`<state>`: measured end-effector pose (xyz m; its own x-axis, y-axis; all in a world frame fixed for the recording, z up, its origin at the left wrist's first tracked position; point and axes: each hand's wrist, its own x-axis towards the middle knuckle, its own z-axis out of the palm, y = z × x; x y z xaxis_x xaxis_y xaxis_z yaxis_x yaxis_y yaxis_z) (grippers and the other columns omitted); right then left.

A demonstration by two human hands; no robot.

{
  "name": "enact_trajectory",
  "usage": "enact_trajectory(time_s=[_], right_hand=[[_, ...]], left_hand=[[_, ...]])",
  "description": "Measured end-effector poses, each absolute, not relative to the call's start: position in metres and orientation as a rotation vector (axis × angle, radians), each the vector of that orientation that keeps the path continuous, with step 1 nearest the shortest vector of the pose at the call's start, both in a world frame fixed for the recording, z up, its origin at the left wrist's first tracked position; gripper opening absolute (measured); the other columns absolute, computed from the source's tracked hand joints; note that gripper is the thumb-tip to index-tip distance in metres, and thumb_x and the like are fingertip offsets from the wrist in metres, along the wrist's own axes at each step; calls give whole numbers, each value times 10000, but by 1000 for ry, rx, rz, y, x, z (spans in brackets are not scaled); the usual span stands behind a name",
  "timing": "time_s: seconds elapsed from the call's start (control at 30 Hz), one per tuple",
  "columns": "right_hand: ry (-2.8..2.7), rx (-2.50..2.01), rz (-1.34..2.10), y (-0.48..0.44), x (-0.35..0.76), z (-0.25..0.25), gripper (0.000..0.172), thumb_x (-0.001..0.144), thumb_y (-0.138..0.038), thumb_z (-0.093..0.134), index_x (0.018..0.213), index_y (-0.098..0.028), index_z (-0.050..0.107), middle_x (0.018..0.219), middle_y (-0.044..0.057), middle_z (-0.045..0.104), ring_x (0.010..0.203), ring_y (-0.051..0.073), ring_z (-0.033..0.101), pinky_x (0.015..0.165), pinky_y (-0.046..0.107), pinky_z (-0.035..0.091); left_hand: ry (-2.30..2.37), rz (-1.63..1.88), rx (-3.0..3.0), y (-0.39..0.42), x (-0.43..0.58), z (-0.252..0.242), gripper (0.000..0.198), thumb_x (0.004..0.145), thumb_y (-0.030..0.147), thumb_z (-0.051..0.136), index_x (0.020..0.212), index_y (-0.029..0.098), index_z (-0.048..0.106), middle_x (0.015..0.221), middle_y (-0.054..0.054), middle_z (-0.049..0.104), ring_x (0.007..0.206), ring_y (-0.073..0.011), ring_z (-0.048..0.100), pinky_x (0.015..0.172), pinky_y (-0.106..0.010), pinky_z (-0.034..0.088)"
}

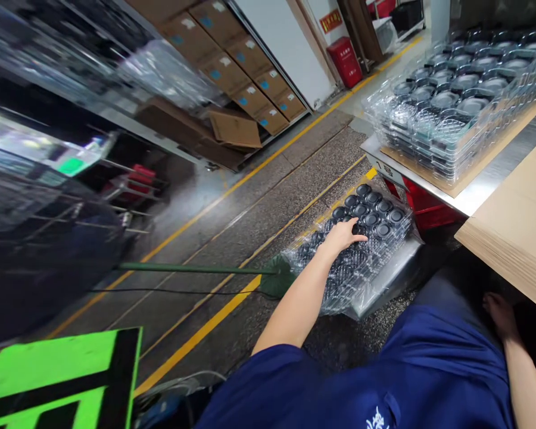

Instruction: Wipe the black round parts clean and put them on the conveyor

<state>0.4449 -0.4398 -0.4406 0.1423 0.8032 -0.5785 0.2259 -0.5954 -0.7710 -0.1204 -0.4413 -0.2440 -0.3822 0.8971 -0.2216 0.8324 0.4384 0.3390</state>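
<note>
My left hand [345, 234] reaches down over a clear plastic tray [366, 262] holding several round black parts [383, 229]. Its thumb and forefinger are apart, close to the black parts; I see nothing held between them. The other fingers are partly hidden. This tray lies on top of a low stack wrapped in clear plastic film [379, 292], down near the floor. In the shadow beside my thigh hangs my right hand [500, 313], away from the trays. Its fingers are too dark to make out clearly.
A stack of clear trays [446, 131] with round parts stands on the metal table [495, 196] at right, near flat cardboard [513, 238]. A green pole [196, 269] with a round base is at left. Cartons [245, 65] and a red bin [346, 61] stand behind.
</note>
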Motion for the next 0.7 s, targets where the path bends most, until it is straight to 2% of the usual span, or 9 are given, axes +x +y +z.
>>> enact_trajectory(time_s=[0.03,0.1,0.17,0.27,0.37,0.53,0.7], right_hand=[[-963,-1901,1473,-441,446,-442,501,598,-568,735,895,-163,722,791,62,725,671,178,662,582,281,531],[-937,-1883,1471,-444,448,-443,507,603,-560,759,916,-163,729,813,58,735,678,168,668,582,267,537],[-907,-1882,1460,-447,449,-445,512,612,-552,778,942,-164,736,837,57,744,699,165,681,593,259,546],[-888,-1880,1459,-448,450,-447,520,624,-547,785,969,-160,741,856,61,751,731,172,697,603,254,552],[-927,-1879,1470,-447,452,-449,532,641,-555,771,992,-158,741,874,68,755,725,176,696,584,258,545],[-967,-1884,1473,-444,452,-449,547,629,-584,755,977,-162,736,880,79,758,687,180,683,551,273,531],[-971,-1884,1479,-443,449,-444,543,629,-583,762,977,-167,735,905,88,758,708,184,692,570,279,545]], left_hand=[[2305,359,1409,-442,-115,-240,908,644,635,892,1380,174,626,1249,-196,733,1212,-382,665,1038,-429,499],[2160,715,1181,-442,-101,-230,823,740,724,775,1323,160,634,1209,-193,743,1081,-320,723,928,-391,560],[1841,1046,882,-443,-84,-215,803,869,811,533,1294,135,616,1131,-192,759,894,-244,759,763,-329,593],[1374,1234,616,-443,-59,-193,862,937,832,263,1229,110,632,1015,-186,778,717,-186,751,570,-241,555],[1222,1228,558,-441,-41,-177,860,959,807,226,1177,100,663,949,-176,788,653,-178,746,495,-213,527],[1183,1226,522,-439,-30,-170,843,998,749,178,1163,88,675,920,-181,792,640,-188,755,477,-211,528],[1215,1216,513,-438,-31,-175,841,985,771,222,1157,89,683,962,-188,794,644,-177,748,474,-207,516]])
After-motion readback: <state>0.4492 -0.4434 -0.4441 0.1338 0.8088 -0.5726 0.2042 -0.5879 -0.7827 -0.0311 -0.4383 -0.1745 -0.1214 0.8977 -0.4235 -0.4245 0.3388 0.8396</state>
